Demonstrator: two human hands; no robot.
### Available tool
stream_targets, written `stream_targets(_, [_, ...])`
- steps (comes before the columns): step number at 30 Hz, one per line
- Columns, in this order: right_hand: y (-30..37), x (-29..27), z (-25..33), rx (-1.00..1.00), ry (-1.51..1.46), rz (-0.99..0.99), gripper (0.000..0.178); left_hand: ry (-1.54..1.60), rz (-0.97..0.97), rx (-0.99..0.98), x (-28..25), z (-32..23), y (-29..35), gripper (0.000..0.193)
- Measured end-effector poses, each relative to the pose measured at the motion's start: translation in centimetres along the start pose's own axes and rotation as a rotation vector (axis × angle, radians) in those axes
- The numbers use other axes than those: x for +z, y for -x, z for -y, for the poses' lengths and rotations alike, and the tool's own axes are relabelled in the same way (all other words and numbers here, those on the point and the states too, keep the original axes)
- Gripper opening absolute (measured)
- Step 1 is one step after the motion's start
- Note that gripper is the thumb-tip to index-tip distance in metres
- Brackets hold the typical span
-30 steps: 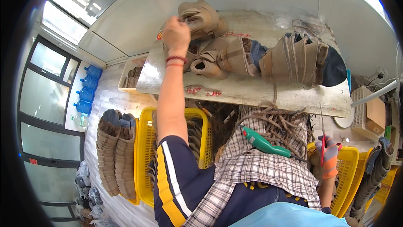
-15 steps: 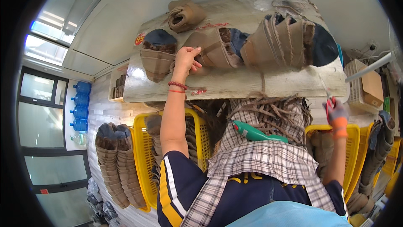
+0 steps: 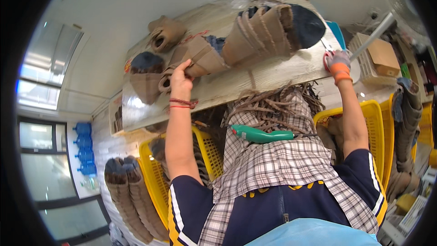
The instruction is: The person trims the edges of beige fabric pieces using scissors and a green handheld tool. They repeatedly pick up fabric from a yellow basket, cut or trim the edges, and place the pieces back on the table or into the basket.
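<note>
My left hand (image 3: pixel 181 82), wearing a red bead bracelet, pinches the near edge of a brown fur-lined shoe upper (image 3: pixel 202 55) on the table. That piece adjoins a row of nested uppers (image 3: pixel 259 32), with a dark blue sole end at the right. My right hand (image 3: pixel 339 60), in a grey glove with an orange cuff, holds red-handled scissors (image 3: pixel 326 58) at the table's right edge, blades pointing away. Left of my left hand lies another upper with a blue end (image 3: pixel 146 75). A rolled brown upper (image 3: pixel 166 34) sits behind it.
A green handheld tool (image 3: pixel 266 134) and brown strips (image 3: pixel 273 109) lie on my plaid apron. Yellow baskets (image 3: pixel 211 153) of uppers stand beneath the table (image 3: pixel 236 87) on both sides. Stacked uppers (image 3: pixel 129 200) are at the lower left. A beige crate (image 3: pixel 366 55) and a fan (image 3: pixel 403 5) are at right.
The view has turned. My left hand, loose beside the uppers before, now grips one's edge. My right hand has come up from below the table edge to its right side with the scissors.
</note>
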State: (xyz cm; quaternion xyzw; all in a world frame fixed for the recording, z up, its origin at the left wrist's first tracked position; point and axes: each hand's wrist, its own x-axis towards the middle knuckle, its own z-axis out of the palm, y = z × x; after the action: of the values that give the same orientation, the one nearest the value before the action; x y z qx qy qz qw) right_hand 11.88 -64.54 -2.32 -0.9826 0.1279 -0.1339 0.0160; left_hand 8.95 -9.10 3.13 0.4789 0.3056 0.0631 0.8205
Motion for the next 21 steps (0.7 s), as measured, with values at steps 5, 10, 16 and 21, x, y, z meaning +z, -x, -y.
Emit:
stream_targets(5, [15.4,-7.8,10.6,-0.671,-0.578,0.454,0.037,0.369,0.139,0.144,-2.2,0.9,4.1,0.033])
stream_targets(10, [25.4,-4.9,15.2,-0.881,-0.308,0.885,0.060,0.545,0.056,0.118,-2.4,-0.2,10.3,0.030])
stream_targets(16, [24.1,-6.7,16.6,-0.725,-0.570,0.954,0.065,0.882,0.264,-0.048,-8.2,-1.0,13.6,0.027])
stream_targets(21, [20.2,-8.2,13.5,-0.404,-0.706,1.080,0.058,0.968,0.274,-0.139,-10.7,-0.2,16.0,0.024])
